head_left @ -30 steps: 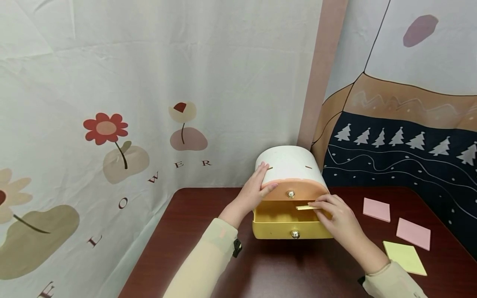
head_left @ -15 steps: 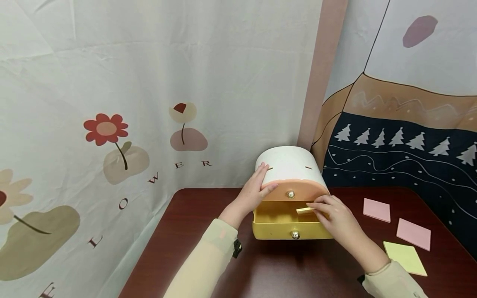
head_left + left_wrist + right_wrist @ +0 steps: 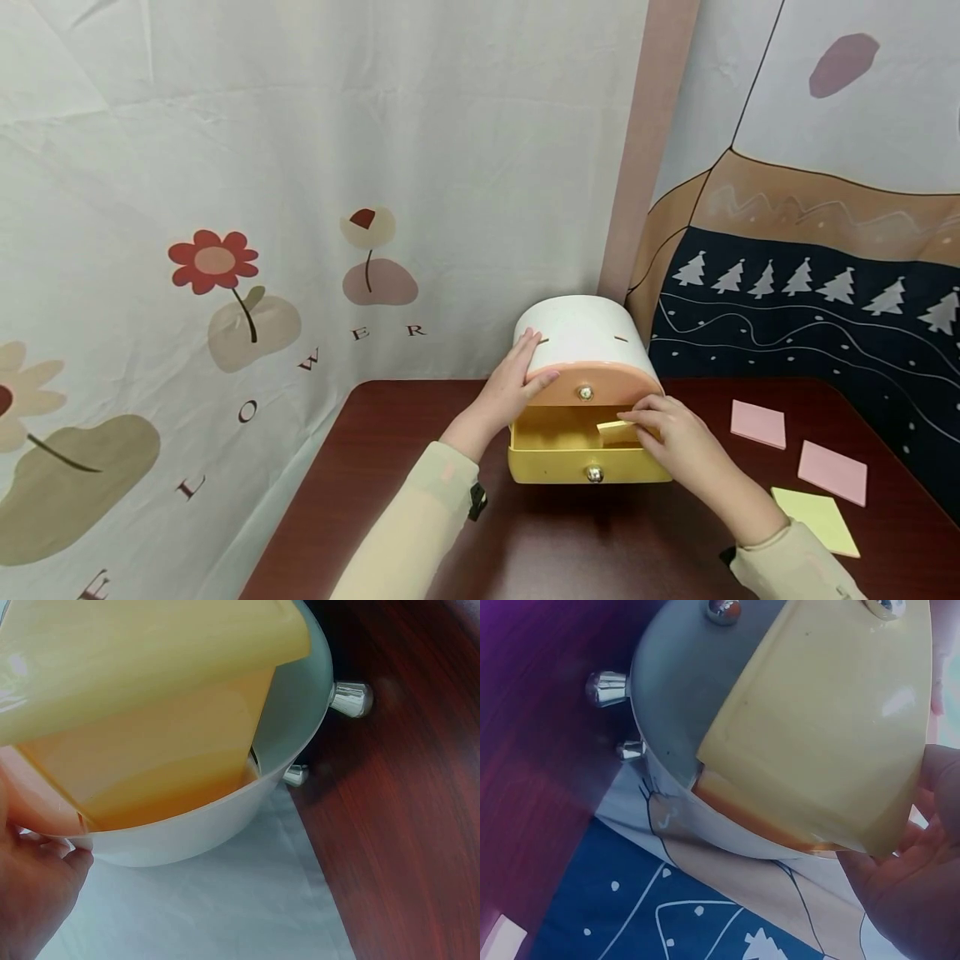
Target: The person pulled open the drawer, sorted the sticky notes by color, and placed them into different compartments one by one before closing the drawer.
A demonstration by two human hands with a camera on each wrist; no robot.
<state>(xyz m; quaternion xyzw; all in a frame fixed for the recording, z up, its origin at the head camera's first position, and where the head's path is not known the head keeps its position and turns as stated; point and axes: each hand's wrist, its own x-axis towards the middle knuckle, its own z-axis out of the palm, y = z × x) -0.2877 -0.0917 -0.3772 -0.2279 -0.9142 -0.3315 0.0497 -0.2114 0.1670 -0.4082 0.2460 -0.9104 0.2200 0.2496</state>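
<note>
A small white round-topped drawer box [image 3: 581, 329] stands at the back of the table. Its orange upper drawer [image 3: 622, 380] is closed, and the yellow drawer [image 3: 551, 467] below is pulled out. My left hand [image 3: 504, 390] rests along the box's left side, fingers straight, thumb lying across the orange front. Over the right part of the open drawer, my right hand [image 3: 678, 433] pinches a yellow sticky-note pad [image 3: 612, 427] between thumb and fingers. The hand covers the pad's right end. In the right wrist view, the yellow drawer front [image 3: 825, 727] hides the pad.
Two pink sticky-note pads [image 3: 758, 423] [image 3: 832, 472] and a yellow-green pad [image 3: 814, 518] lie on the dark red table [image 3: 555, 550], right of the box. Silver knobs [image 3: 351, 699] stick out under the box as feet. Printed curtains [image 3: 480, 167] hang behind the table.
The pad in my right hand has tipped from nearly edge-on, so more of its face shows, and it sits slightly lower in the drawer. My left hand stays where it was.
</note>
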